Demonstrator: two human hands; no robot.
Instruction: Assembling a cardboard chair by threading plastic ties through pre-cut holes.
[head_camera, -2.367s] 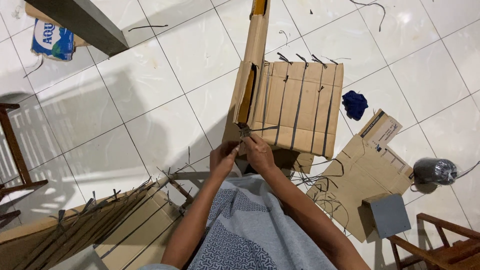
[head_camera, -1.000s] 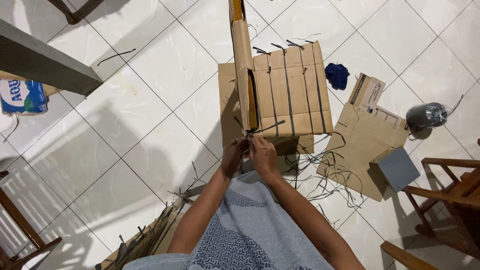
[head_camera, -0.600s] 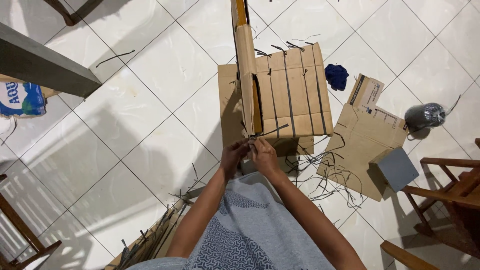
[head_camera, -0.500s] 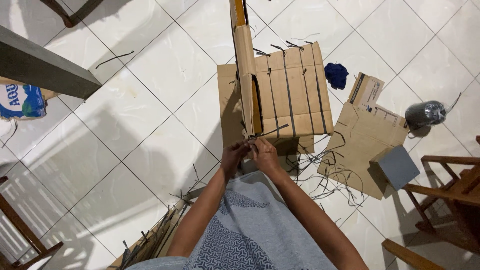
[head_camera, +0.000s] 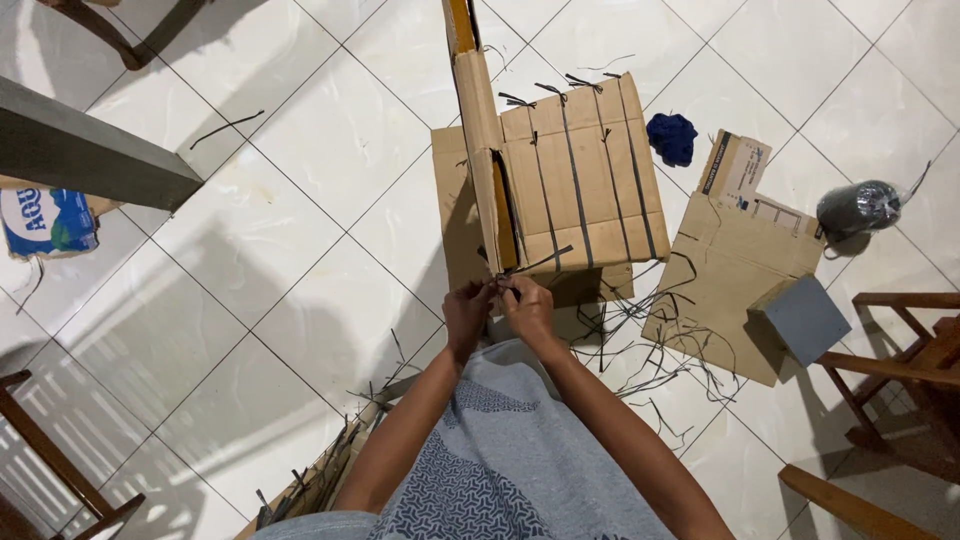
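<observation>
Pinched between both sets of fingertips: a dark strap end (head_camera: 528, 267) at the near corner of a bundle of flat cardboard strips (head_camera: 575, 175), a little above frame centre; left hand (head_camera: 467, 315) at 9 o'clock of the strap end, fingers closed together on it; right hand (head_camera: 528, 308) just beside, at 6 o'clock of it, fingers likewise clamped on the strap, the two hands touching. Lay flat on the white tiled floor (head_camera: 300, 200), that bundle, bound by several dark straps running lengthwise, with one strip standing on edge along its 9 o'clock side. Scattered at 4 o'clock of the bundle: loose dark strap offcuts (head_camera: 650, 330); further toward 3 o'clock, an opened brown carton (head_camera: 725, 270) with a grey box (head_camera: 803, 318) resting on its corner. Sat at 2 o'clock: a blue cloth (head_camera: 671, 137); well apart toward 3 o'clock, a dark roll in clear wrap (head_camera: 856, 208). Seen at 7 o'clock near the left forearm: another strapped cardboard stack (head_camera: 320, 475); at 10 o'clock, a grey beam (head_camera: 90, 155); at the right edge, wooden chair parts (head_camera: 900, 370).
</observation>
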